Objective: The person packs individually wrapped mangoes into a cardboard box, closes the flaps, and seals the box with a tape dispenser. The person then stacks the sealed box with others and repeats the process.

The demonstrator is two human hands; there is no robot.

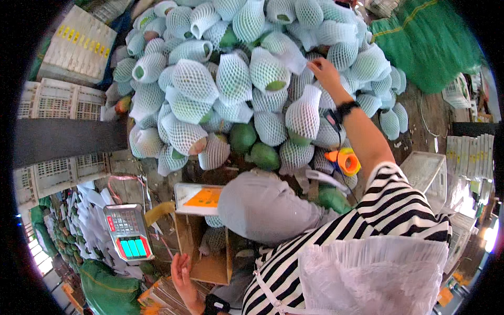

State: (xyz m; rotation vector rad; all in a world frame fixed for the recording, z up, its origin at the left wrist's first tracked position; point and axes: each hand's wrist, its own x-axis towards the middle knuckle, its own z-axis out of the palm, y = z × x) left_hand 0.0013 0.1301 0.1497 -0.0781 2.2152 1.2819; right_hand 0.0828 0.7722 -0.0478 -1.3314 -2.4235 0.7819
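A large heap of green fruits, apparently papayas, lies before me, most in white foam net sleeves. At its upper right my right hand pinches the loose end of a foam net sleeve around one fruit. Low on the left, my left hand is raised with its fingers apart and nothing in it, beside an open cardboard box. Netted fruit lies inside the box. Bare green fruits show at the heap's near edge. A digital scale display stands left of the box.
An orange tape dispenser lies at the heap's near right edge. White plastic crates are stacked left, beside a dark post. Another crate stands right. Green cloth covers the upper right. My grey-clad knee is beside the box.
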